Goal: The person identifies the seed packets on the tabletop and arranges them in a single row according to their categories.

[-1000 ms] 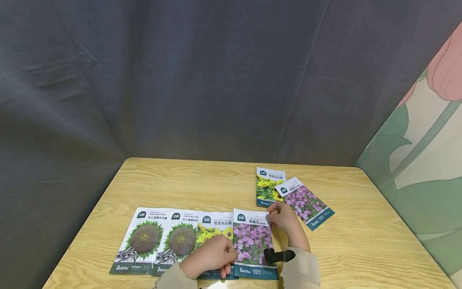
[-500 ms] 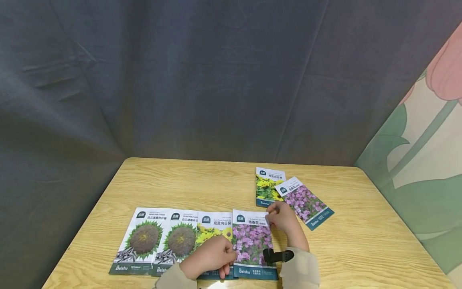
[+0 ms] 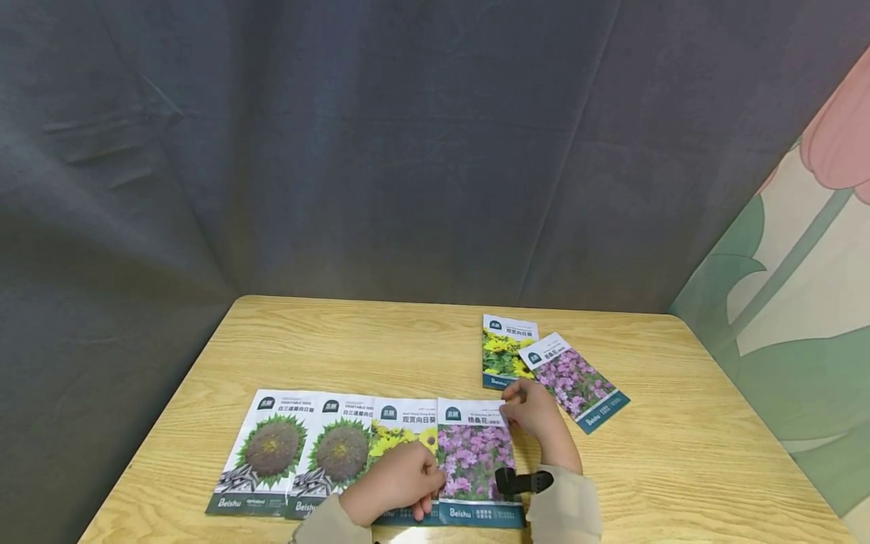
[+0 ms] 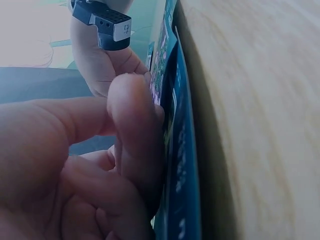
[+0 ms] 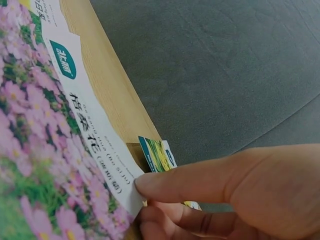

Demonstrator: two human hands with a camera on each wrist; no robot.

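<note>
In the right grip we see thumb and fingers pinching the top right corner of the pink-flower packet; the right wrist view shows the thumb laid along the upper face, the other fingers bent beneath. The right forearm rises from the near edge, a black device at its wrist, and the fingers turn leftward to that corner. The left grip comes in from the lower left, palm down, its fingers curled over the lower part of the front yellow-flower packet and its tips at the left edge of the pink one; whether they pinch or only rest there, we cannot tell. The pink-flower packet lies upright to us at the right end of the front row, with two sunflower-head packets at the left end. Farther back on the table, a second pink-flower packet lies slanted, one corner over a second yellow-flower packet. Behind hangs a dark curtain.
</note>
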